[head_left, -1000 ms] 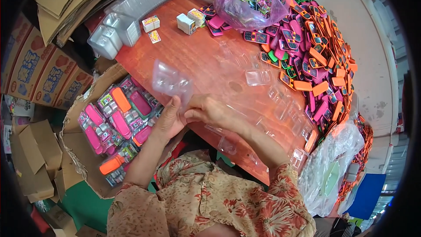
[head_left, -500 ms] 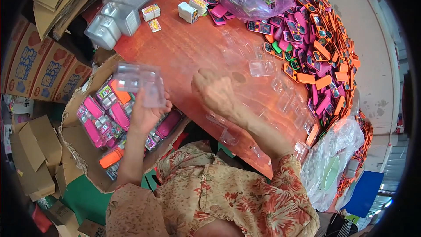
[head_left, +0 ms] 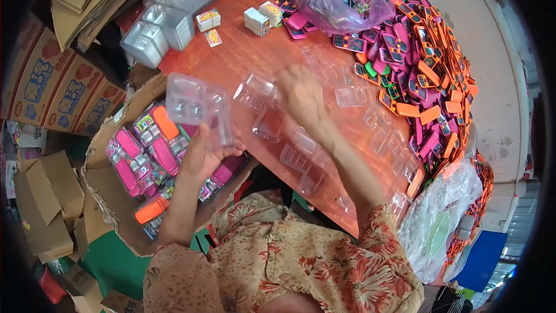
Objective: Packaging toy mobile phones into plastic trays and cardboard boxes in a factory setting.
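My left hand (head_left: 204,153) grips clear plastic blister trays (head_left: 194,101), how many I cannot tell, above the open carton's edge. Over the red table, my right hand (head_left: 302,95) is smeared by motion, its fingers bent and hard to make out. Just left of it lies a clear tray (head_left: 256,90), and another clear tray (head_left: 302,155) rests closer to me. More see-through trays (head_left: 351,96) are spread to the right. Whether the right hand touches any of them, I cannot tell.
A carton (head_left: 95,165) at left holds packed pink and orange toy phones (head_left: 164,155). Loose toy phones (head_left: 428,81) are heaped at right, beside a purple bag (head_left: 341,3). Card stacks (head_left: 256,21) and nested clear trays (head_left: 156,32) stand at the back.
My right hand has moved right and slightly up across the table. A clear tray now shows plainly on the table to its left. My left hand's trays have shifted a little right.
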`<state>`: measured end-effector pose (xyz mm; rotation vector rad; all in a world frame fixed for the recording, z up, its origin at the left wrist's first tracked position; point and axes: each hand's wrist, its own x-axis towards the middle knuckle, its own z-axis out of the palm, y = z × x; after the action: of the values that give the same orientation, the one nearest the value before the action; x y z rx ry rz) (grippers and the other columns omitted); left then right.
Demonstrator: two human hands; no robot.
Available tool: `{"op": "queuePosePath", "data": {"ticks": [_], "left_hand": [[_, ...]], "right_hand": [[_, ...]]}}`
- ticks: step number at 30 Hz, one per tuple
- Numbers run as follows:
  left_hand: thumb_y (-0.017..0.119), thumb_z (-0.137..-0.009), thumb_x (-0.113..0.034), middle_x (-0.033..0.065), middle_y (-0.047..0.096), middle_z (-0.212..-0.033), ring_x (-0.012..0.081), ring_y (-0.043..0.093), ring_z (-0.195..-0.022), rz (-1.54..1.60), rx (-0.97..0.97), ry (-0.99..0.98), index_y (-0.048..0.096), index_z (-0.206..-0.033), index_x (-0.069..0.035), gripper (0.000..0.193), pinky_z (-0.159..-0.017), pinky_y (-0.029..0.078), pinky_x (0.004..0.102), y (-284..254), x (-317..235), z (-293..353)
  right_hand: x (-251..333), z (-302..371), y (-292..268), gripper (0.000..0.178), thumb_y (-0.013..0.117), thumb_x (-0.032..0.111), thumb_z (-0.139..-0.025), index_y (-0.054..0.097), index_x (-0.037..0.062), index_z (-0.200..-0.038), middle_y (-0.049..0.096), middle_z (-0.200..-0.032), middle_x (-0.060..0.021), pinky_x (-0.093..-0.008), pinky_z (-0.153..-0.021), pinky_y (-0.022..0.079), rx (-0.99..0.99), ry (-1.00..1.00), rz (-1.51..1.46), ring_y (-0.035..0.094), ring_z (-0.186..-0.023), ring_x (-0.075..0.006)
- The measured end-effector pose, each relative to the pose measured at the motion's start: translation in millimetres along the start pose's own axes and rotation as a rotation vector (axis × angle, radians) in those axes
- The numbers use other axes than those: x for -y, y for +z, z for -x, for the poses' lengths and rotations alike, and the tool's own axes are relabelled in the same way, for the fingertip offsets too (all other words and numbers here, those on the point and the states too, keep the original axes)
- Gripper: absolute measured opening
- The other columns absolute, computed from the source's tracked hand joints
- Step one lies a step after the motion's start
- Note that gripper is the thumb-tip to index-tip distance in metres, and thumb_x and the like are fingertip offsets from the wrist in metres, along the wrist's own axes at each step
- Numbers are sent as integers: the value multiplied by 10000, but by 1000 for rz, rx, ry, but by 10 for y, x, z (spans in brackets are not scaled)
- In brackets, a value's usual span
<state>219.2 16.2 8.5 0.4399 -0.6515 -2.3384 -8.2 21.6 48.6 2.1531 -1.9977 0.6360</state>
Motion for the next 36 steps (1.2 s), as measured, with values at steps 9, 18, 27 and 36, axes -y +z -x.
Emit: {"op": "queuePosePath", "data": {"ticks": [9,18,27,36], "left_hand": [[482,-790,-461,161,530,-921,268,577,-756,-288,34,114,447,-1055,10,542,-632,494,342,154,-94,-250],[475,-773,-501,146,542,-920,270,584,-768,-203,-21,107,414,-1086,-12,584,-640,499,353,60,-180,-255],[510,-778,-450,98,563,-926,241,575,-820,9,-11,84,466,-1037,-59,471,-682,490,348,237,-101,-749],[595,-673,-499,107,500,-1077,244,516,-979,-26,214,-89,318,-1214,-56,752,-783,471,355,233,-140,-698]], "right_hand": [[-1022,-9,227,269,498,176,-743,513,66,-988,507,-1030,-125,-413,-792,387,-32,-29,173,471,-965,-296],[-261,197,199,221,550,195,-732,551,98,-931,535,-901,-61,-364,-780,353,290,-306,-166,472,-907,-216],[123,-146,-325,237,627,152,-706,565,21,-894,554,-798,-101,-315,-591,444,318,-19,-653,555,-752,-234],[181,-377,-167,171,587,162,-776,570,-7,-788,509,-647,-21,-239,-479,391,745,-30,-1052,482,-561,-81]]}}
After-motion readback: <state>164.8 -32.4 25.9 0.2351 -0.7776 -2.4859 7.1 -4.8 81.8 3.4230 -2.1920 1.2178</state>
